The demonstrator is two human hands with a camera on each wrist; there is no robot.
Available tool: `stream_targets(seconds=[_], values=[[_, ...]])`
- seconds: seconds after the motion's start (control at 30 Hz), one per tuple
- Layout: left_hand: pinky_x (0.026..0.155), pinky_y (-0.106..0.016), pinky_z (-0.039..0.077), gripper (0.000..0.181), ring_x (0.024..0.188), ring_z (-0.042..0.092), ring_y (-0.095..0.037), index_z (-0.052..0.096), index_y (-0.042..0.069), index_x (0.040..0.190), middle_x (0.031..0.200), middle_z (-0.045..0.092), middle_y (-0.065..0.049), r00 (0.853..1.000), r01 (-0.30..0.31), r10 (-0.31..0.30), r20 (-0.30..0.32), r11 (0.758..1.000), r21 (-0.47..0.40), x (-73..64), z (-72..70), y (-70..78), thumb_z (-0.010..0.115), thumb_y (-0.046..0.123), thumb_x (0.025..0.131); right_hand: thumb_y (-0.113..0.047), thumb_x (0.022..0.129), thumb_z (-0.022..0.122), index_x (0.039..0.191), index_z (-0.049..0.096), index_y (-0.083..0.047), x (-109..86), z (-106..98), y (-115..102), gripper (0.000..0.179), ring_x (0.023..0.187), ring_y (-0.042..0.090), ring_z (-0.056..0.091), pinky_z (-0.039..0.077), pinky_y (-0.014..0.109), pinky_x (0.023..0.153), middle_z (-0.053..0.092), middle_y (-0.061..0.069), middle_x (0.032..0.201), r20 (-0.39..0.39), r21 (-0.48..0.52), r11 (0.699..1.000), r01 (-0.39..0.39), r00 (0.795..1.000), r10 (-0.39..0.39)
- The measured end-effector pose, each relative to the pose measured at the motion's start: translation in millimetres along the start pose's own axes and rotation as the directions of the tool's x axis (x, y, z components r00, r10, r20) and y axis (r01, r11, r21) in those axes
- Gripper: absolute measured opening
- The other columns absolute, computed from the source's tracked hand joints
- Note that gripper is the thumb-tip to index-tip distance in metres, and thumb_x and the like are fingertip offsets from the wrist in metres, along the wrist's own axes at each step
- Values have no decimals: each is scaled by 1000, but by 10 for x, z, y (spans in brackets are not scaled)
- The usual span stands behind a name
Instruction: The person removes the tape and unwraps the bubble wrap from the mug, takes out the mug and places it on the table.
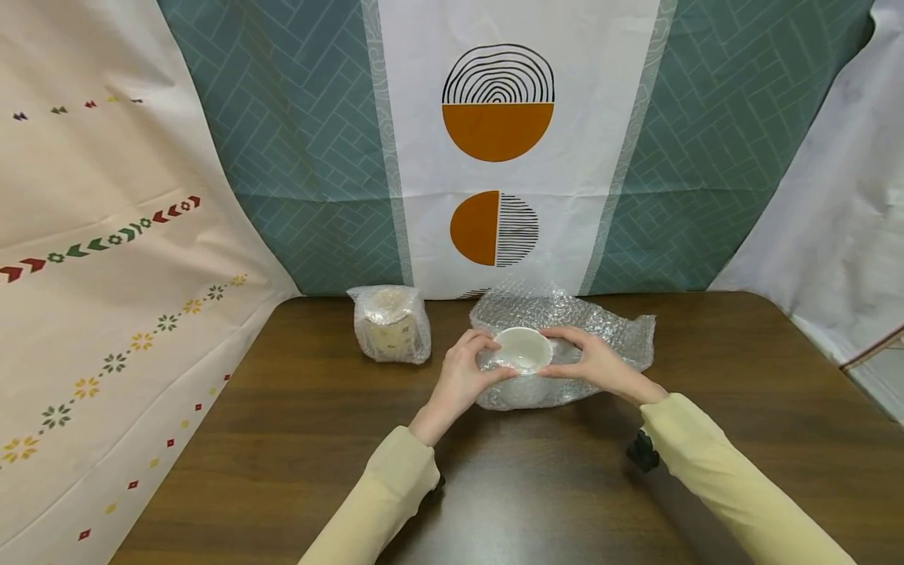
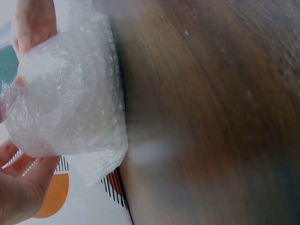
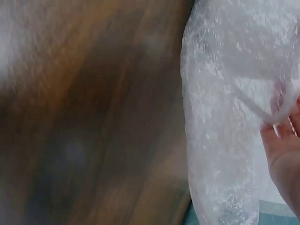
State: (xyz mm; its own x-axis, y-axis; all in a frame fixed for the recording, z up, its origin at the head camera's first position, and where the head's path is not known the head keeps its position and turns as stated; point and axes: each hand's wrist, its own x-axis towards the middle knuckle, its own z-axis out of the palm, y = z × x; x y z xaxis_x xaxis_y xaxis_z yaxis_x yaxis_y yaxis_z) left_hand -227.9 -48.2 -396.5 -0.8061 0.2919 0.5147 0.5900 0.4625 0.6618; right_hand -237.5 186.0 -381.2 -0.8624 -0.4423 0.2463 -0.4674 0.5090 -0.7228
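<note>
A person's left hand and right hand hold a round white cup from opposite sides, fingers and thumbs at its rim, its open mouth facing the camera. Bubble wrap spreads around and behind the cup on the brown worktop. Left of it, well apart, a bubble-wrapped package stands near the worktop's back edge. Pale yellow sleeves cover both forearms. Behind hangs a green and white cloth with orange-and-black circles; a cream patterned cloth hangs at the left.
</note>
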Motion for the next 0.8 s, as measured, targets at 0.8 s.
stream_targets(seconds=[0.8], values=[[83,-33,42,41,99,51,-22,65,-1,95,106,56,-8,1000,-3,3,-5,1000,15,-3,-8,7,81,23,67,-34,69,79,128,51,-9,83,-46,97,69,102,24,50,45,38,76,53,8,119,79,67,994,-86,994,80]])
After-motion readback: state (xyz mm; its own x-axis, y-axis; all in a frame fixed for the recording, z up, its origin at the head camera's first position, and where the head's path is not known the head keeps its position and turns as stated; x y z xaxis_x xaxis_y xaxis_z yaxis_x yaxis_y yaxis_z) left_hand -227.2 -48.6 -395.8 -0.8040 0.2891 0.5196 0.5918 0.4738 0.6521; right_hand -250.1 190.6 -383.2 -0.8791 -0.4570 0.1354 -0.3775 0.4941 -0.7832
